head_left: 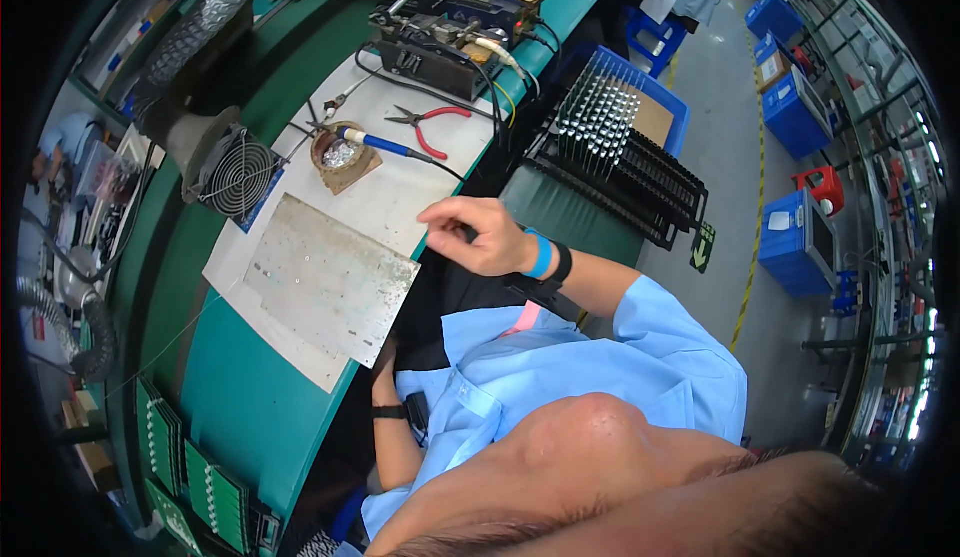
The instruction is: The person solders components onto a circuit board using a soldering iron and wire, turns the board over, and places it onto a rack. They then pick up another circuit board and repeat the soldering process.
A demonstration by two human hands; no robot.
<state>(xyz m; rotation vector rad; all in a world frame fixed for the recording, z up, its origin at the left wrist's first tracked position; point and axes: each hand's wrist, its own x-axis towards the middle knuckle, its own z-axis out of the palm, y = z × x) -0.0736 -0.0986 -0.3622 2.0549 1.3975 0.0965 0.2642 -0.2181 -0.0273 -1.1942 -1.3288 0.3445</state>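
My right hand (478, 237), a blue band and a black strap at its wrist, hovers by the table's near edge. Its fingers are loosely bent, the thumb apart from the fingertips, and nothing shows between them. Close by on the left, a worn, stained metal plate (330, 275) lies on a white sheet (385, 202). My left hand (385, 365) is low beside the plate's near corner, at the table edge; its fingers are mostly hidden. Beyond the plate, a soldering iron (385, 144) rests across a round brown pot (338, 162). Red-handled pliers (430, 129) lie to its right.
A soldering station (450, 37) with cables stands at the far end. A fume fan (238, 172) sits left of the sheet. Green circuit boards (215, 497) stand lower left. To the right are a black rack (620, 182) and a blue bin (675, 122) with shiny parts.
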